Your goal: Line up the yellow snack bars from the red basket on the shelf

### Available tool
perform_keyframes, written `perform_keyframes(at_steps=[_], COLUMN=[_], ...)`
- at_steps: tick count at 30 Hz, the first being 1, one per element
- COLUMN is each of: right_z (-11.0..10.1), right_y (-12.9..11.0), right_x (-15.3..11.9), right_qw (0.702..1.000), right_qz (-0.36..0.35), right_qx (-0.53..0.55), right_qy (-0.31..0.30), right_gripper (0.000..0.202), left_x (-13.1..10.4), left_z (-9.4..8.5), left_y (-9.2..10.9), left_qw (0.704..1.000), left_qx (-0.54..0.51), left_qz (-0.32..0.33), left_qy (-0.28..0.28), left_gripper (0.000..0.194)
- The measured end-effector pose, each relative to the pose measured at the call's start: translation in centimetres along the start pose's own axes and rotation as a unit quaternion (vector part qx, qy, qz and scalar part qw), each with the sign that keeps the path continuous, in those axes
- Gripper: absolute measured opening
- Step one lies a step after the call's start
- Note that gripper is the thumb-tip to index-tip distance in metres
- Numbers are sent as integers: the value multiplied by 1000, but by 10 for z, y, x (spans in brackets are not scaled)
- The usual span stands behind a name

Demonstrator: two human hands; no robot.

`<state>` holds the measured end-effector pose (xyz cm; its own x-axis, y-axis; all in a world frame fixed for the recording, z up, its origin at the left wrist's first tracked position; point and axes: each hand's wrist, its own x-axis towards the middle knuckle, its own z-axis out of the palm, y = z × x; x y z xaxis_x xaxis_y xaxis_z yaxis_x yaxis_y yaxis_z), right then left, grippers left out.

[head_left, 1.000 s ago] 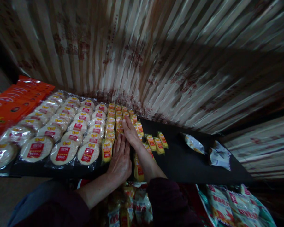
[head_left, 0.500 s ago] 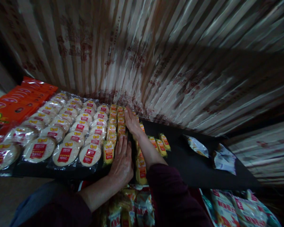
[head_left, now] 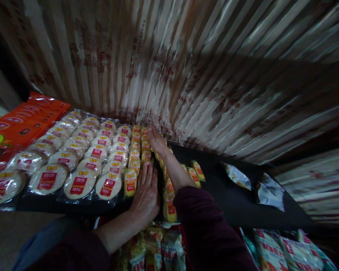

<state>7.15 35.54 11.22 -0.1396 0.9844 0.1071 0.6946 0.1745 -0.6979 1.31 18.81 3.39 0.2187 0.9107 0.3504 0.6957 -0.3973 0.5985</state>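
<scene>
My left hand (head_left: 146, 192) lies flat, fingers stretched away from me, at the near end of a column of small yellow snack packets (head_left: 146, 146). Some of those packets are under or beside its fingertips. Farther back, my right hand (head_left: 157, 143) is stretched out with its edge along the right side of the same column. Another column of yellow packets (head_left: 135, 150) stands left of my left hand. More yellow packets (head_left: 169, 205) run in a column beneath and beside my right forearm. A few loose ones (head_left: 197, 170) lie right of that arm.
Rows of clear-wrapped round rice crackers (head_left: 79, 182) fill the left of the black tabletop (head_left: 223, 199), beside orange packets (head_left: 25, 120). Two crumpled white packets (head_left: 237, 175) lie right. Bagged snacks (head_left: 274, 246) sit below the front edge. A striped curtain (head_left: 172, 56) hangs behind.
The view has shifted very slightly. Both hands hold nearly the same places along the yellow packets, and the packets look almost unchanged.
</scene>
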Motion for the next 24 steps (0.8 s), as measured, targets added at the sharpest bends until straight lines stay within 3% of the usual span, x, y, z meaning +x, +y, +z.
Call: perform_keyframes(at_steps=[9,24], right_z=[-2,6], right_y=[4,12], right_x=[5,18], right_qw=[1000,1000], right_qz=[-8,-1], right_qx=[-4,-9], right_qy=[13,-5], right_gripper=[72,68], left_x=[-1,-3], left_z=[3,25], left_y=[-1,-11], left_qw=[1000,998], left_qx=[10,-14], left_qz=[7,14], left_qy=[13,66], left_gripper=[68,64])
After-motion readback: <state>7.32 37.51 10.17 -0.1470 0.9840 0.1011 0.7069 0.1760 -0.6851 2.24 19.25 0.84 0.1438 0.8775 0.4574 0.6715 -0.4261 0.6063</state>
